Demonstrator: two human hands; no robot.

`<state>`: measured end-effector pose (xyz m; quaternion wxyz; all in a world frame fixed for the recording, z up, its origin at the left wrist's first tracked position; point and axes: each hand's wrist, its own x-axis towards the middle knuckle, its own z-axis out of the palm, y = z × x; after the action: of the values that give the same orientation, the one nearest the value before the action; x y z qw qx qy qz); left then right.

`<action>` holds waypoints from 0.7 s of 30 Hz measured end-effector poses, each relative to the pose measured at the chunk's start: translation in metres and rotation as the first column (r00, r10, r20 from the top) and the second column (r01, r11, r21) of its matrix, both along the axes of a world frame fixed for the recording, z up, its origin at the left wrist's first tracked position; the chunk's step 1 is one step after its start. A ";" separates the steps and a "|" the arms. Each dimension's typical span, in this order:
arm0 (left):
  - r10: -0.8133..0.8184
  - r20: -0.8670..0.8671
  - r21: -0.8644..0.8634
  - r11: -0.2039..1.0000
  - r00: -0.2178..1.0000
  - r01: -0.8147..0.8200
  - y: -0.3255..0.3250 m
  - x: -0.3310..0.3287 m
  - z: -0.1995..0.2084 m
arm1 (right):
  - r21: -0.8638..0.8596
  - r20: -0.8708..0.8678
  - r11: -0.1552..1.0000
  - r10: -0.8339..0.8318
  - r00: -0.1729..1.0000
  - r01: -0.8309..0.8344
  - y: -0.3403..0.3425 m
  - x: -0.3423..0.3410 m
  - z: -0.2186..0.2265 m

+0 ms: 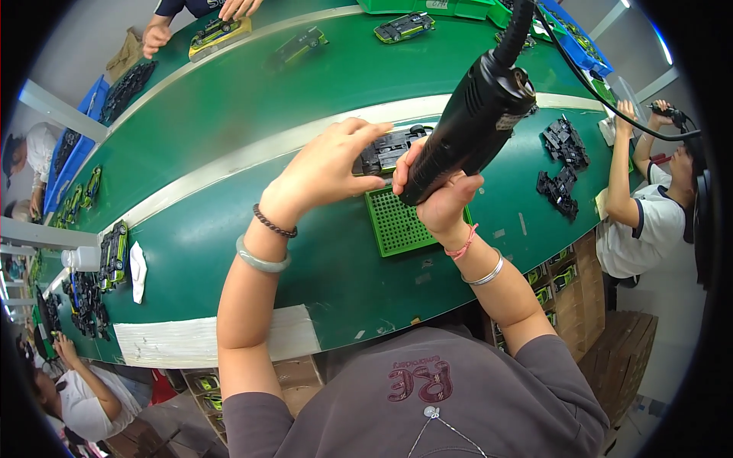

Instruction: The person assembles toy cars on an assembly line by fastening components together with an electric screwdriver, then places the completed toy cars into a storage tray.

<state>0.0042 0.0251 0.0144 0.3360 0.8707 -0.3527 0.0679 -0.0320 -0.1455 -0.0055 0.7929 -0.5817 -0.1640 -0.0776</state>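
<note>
A black toy car chassis point(391, 149) lies underside up at the near edge of the pale rail. My left hand point(328, 164) spans its left end, fingertips along the far side and thumb by the near side. My right hand point(447, 200) is wrapped round a black power screwdriver point(473, 111), whose cord rises out of the top of the view. The screwdriver slants down beside the chassis; its tip is hidden. Just below the chassis sits a green perforated tray point(401, 225), partly covered by my right hand.
Black chassis parts point(563, 145) lie to the right. At left are a toy car point(114, 256), a white bottle point(80, 259) and more black parts point(85, 301). Beyond the rail, cars sit on a green belt point(229, 99). Co-workers point(649, 206) stand around; a dark cable point(611, 114) hangs at right.
</note>
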 end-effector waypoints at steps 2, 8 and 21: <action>0.021 -0.014 0.049 0.999 1.000 -0.020 0.014 0.003 0.002 | 0.027 0.021 1.000 0.007 1.000 -0.008 -0.001 0.001 0.003; 0.054 -0.174 0.132 0.991 0.983 -0.032 0.029 0.008 0.002 | 0.147 0.151 0.988 0.031 0.988 -0.054 0.002 0.012 0.061; 0.016 -0.153 0.095 0.996 0.988 -0.002 0.028 0.015 -0.007 | 0.014 0.079 0.998 0.067 0.995 -0.069 0.010 0.008 0.042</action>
<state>0.0187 0.0527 0.0075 0.3205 0.8897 -0.3247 -0.0147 -0.0242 -0.1356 0.0360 0.7929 -0.5656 -0.2139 -0.0747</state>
